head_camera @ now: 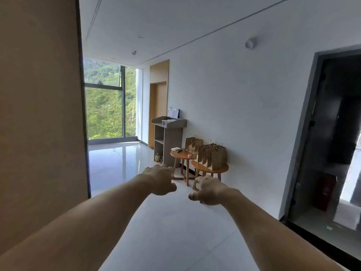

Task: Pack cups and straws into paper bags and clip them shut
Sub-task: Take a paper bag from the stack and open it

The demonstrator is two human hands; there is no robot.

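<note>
Tiled hallway, paper bags (pixel 212 156) on table (pixel 224 169), left hand (pixel 160 179), right hand (pixel 210 190)

paper bags (pixel 216 158) — contents hidden; small things (pixel 176 149) on the far table (pixel 183 155) too small to tell.

**Place:** hallway or lobby in a commercial building, of the hotel or office sort.

- Polished white tile floor (pixel 175 222) running the length and reflecting daylight.
- Floor-to-ceiling window (pixel 103 106) closing the far end, showing a green hillside.
- Wood-panelled wall (pixel 39 94) lining the left; white wall (pixel 244 104) lining the right.
- Grey reception stand (pixel 169 122) standing against the white wall, beside a wooden door (pixel 160 98).
- Two small round tables (pixel 182 154) sitting just beside the stand, paper bags (pixel 216 157) crowding the nearer one to its edges.
- Sprinkler (pixel 134 52) hanging from the ceiling; round detector (pixel 250 44) sitting high on the white wall.
- Dark doorway (pixel 336 133) opening at right, red box (pixel 328 190) showing within.
</note>
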